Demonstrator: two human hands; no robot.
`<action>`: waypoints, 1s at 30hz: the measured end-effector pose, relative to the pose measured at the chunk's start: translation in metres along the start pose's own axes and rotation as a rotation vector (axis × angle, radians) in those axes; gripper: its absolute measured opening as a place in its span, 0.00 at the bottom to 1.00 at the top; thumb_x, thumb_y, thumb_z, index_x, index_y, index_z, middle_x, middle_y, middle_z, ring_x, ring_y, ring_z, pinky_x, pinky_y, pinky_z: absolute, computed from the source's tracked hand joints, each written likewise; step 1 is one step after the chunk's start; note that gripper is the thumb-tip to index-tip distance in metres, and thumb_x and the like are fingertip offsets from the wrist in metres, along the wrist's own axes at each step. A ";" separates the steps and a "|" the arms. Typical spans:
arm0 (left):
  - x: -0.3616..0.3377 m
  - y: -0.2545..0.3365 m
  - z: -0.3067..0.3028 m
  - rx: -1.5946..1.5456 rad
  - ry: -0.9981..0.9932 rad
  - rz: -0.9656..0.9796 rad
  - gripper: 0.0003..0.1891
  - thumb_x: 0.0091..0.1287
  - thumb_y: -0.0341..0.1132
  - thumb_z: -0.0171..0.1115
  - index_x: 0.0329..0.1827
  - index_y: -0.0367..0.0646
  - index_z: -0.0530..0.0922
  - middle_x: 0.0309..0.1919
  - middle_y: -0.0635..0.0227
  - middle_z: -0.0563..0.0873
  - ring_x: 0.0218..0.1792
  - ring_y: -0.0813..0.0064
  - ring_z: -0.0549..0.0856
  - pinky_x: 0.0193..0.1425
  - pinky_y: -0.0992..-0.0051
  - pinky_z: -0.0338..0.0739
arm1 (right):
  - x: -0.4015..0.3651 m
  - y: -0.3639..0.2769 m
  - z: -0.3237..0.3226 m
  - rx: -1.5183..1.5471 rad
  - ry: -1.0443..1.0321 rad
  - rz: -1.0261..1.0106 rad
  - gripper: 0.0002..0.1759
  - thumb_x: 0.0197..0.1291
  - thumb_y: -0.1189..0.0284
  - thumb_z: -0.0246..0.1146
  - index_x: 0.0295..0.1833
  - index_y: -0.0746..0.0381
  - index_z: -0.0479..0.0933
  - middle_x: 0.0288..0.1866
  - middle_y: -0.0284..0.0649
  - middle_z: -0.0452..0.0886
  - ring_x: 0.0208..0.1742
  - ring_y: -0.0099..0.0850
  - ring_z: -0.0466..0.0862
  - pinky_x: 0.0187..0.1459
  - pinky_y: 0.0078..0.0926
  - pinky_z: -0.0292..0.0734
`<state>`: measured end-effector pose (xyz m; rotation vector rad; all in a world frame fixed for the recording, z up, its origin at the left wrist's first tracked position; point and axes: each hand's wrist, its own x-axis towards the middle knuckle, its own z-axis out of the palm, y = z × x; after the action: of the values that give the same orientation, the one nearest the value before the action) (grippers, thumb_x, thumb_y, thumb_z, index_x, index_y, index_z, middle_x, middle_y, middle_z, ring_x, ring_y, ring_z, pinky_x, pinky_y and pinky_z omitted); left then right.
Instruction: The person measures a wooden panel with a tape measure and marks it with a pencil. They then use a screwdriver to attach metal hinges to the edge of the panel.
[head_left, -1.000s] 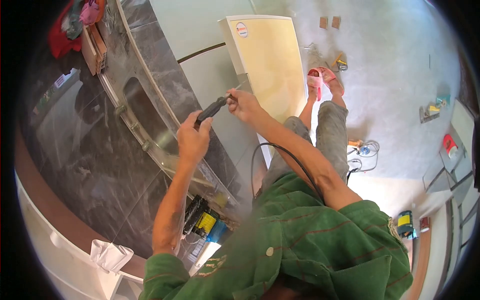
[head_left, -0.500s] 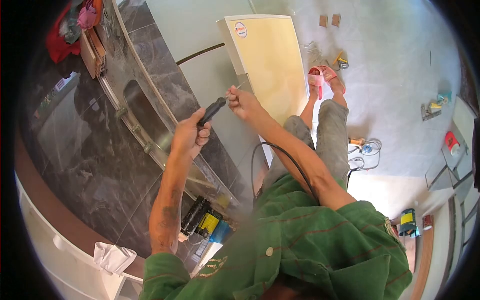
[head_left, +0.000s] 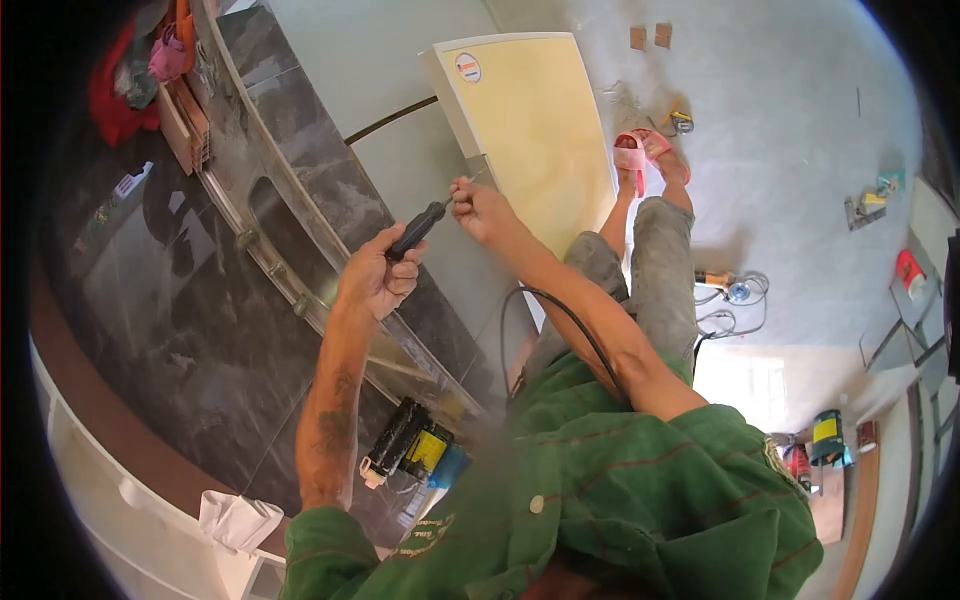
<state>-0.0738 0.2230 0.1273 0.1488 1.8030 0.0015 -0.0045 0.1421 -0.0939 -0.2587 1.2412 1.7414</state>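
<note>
My left hand (head_left: 378,278) is closed around the black handle of a screwdriver (head_left: 416,231), thumb along its side. My right hand (head_left: 482,211) pinches the screwdriver's thin shaft just past the handle. A fine metal tip shows beyond those fingers; whether a screw is there I cannot make out. Right behind the right hand stands a cream-yellow panel (head_left: 535,130) with a pale edge and a round sticker. A grey metal piece sits at the panel's near edge, close to my fingertips.
A dark marbled counter (head_left: 180,330) with a cut-out lies left. Below my left forearm is a black and yellow tool (head_left: 405,445). On the floor are a corded power tool (head_left: 730,288), a tape measure (head_left: 682,122) and small brown blocks (head_left: 650,36). Pink sandals (head_left: 645,150) are on my feet.
The view has shifted slightly. Both hands keep nearly the same place on the screwdriver, and the left fingers have loosened a little around the handle.
</note>
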 end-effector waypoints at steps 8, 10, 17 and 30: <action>-0.034 -0.020 0.063 1.317 0.492 1.108 0.18 0.67 0.40 0.64 0.51 0.35 0.79 0.32 0.61 0.83 0.31 0.71 0.83 0.32 0.73 0.76 | 0.014 -0.004 0.007 -0.022 0.088 0.071 0.03 0.73 0.78 0.50 0.44 0.64 0.68 0.36 0.38 0.73 0.23 0.18 0.68 0.22 0.13 0.62; -0.035 -0.017 0.067 1.210 0.510 1.069 0.19 0.66 0.42 0.66 0.51 0.35 0.79 0.33 0.60 0.84 0.31 0.71 0.84 0.32 0.73 0.76 | 0.025 -0.006 -0.002 0.014 0.083 0.097 0.03 0.73 0.79 0.49 0.44 0.64 0.68 0.36 0.38 0.73 0.23 0.18 0.68 0.22 0.13 0.62; -0.013 0.002 0.036 0.278 0.147 0.116 0.13 0.68 0.38 0.64 0.45 0.35 0.78 0.26 0.66 0.80 0.16 0.76 0.76 0.16 0.79 0.66 | 0.006 0.001 0.003 -0.008 0.079 0.030 0.04 0.72 0.81 0.47 0.44 0.65 0.68 0.35 0.37 0.73 0.23 0.18 0.68 0.22 0.13 0.61; -0.027 0.008 0.056 0.198 0.186 0.088 0.18 0.71 0.38 0.60 0.57 0.34 0.75 0.31 0.65 0.79 0.21 0.79 0.78 0.17 0.83 0.65 | 0.008 0.002 0.005 0.141 0.087 0.004 0.05 0.75 0.73 0.50 0.50 0.63 0.67 0.33 0.34 0.73 0.21 0.17 0.67 0.20 0.13 0.58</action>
<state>-0.0128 0.2233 0.1411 0.3799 1.9793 -0.1045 -0.0082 0.1506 -0.0952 -0.2510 1.4219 1.6519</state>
